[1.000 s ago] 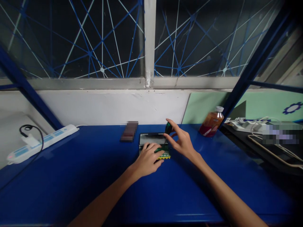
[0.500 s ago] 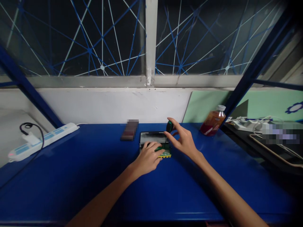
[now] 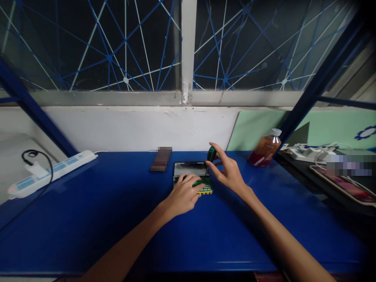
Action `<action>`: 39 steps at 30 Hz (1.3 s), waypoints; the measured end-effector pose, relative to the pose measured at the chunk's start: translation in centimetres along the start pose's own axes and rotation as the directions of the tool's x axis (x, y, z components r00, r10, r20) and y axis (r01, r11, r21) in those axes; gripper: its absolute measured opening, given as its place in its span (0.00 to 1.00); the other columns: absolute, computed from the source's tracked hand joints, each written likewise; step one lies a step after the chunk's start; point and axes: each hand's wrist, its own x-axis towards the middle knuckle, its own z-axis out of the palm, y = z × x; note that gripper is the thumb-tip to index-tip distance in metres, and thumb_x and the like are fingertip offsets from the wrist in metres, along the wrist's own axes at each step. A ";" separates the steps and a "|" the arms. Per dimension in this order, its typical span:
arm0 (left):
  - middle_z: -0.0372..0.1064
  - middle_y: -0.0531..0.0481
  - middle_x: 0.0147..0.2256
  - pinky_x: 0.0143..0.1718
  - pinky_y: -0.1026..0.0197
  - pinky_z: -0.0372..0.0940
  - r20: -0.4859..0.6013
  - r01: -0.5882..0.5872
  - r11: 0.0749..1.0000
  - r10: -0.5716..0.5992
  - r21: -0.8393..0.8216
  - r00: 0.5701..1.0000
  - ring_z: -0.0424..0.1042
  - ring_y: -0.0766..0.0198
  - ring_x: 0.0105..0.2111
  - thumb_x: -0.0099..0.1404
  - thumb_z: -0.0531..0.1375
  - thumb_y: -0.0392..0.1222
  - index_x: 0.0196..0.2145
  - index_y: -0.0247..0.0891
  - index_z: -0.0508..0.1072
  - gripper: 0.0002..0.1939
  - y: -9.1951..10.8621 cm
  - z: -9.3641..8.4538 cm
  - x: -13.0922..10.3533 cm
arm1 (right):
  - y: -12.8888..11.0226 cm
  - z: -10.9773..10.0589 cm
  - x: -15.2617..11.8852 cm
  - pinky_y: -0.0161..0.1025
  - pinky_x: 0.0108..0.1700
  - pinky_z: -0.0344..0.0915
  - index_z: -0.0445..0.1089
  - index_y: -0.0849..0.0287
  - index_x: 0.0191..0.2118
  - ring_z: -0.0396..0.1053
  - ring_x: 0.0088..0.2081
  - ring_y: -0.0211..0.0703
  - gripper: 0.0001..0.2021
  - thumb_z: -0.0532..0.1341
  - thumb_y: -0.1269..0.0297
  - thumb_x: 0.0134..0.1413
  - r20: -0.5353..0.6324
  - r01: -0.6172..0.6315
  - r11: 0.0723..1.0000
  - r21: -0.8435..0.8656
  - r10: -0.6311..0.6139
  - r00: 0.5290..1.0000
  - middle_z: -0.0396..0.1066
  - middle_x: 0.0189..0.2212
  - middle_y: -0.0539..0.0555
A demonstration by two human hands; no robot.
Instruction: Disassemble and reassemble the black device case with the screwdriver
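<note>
My right hand (image 3: 230,174) grips the green and black handle of a screwdriver (image 3: 211,154) between thumb and fingers. The tool stands nearly upright, its thin shaft pointing down at a green circuit board (image 3: 208,185). Yellow parts line the board's near edge. Spread over the board's left side, my left hand (image 3: 184,196) holds it with bent fingers and covers much of it. Just behind lies an open black case (image 3: 189,169), its lid tilted back and its inside grey. Where exactly the screwdriver's tip touches is too small to tell.
A dark, partly blurred-out phone-like slab (image 3: 161,159) lies behind the case. On the left stands a white power strip (image 3: 58,174) with a black cable. A drink bottle (image 3: 265,149) is at the back right, near a phone (image 3: 343,184) and cables on a darker surface.
The screwdriver handle has tilted and shifted slightly, with the right fingers turned around it. My left hand stays on the board. The whole view has moved a little.
</note>
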 end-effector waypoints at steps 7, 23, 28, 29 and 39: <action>0.65 0.43 0.51 0.52 0.45 0.57 -0.006 -0.001 1.000 0.001 -0.003 1.000 0.61 0.52 0.53 0.65 0.58 0.37 0.51 0.40 0.68 0.17 0.0 0.0 0.0 | -0.1 0.0 0.1 0.47 0.40 0.72 0.44 0.52 0.66 0.71 0.33 0.45 0.30 0.53 0.60 0.61 0.071 -0.016 0.998 0.067 0.011 0.997 0.68 0.47 0.59; 0.65 0.43 0.52 0.53 0.46 0.56 0.016 -0.002 1.000 0.002 0.007 1.000 0.60 0.52 0.54 0.66 0.57 0.37 0.52 0.40 0.67 0.17 0.1 -0.1 -0.1 | -0.2 0.2 -0.1 0.46 0.37 0.71 0.46 0.53 0.66 0.70 0.30 0.43 0.29 0.53 0.60 0.61 0.024 -0.046 0.999 0.006 0.045 0.999 0.69 0.44 0.58; 0.65 0.43 0.51 0.52 0.45 0.56 0.012 -0.004 1.000 0.003 0.003 1.000 0.61 0.52 0.54 0.66 0.56 0.37 0.52 0.40 0.67 0.16 0.1 -0.3 0.0 | 0.2 0.2 -0.1 0.45 0.36 0.70 0.46 0.54 0.66 0.69 0.28 0.42 0.30 0.53 0.59 0.60 -0.006 -0.062 0.997 -0.052 0.062 0.998 0.69 0.41 0.58; 0.65 0.43 0.52 0.52 0.45 0.56 0.012 -0.005 1.000 0.004 0.002 1.000 0.61 0.52 0.54 0.66 0.56 0.37 0.52 0.40 0.67 0.16 0.1 -0.2 0.0 | 0.3 0.2 -0.1 0.45 0.36 0.70 0.44 0.54 0.66 0.69 0.28 0.42 0.30 0.52 0.60 0.60 -0.004 -0.058 0.997 -0.042 0.058 0.998 0.69 0.41 0.59; 0.65 0.44 0.51 0.52 0.45 0.57 0.012 -0.007 1.000 0.007 0.001 1.000 0.61 0.52 0.53 0.66 0.56 0.37 0.52 0.41 0.67 0.16 0.2 -0.5 -0.1 | 0.2 0.0 0.0 0.41 0.31 0.69 0.50 0.56 0.63 0.67 0.25 0.40 0.28 0.55 0.58 0.59 -0.041 -0.085 0.993 -0.076 0.082 0.996 0.70 0.36 0.56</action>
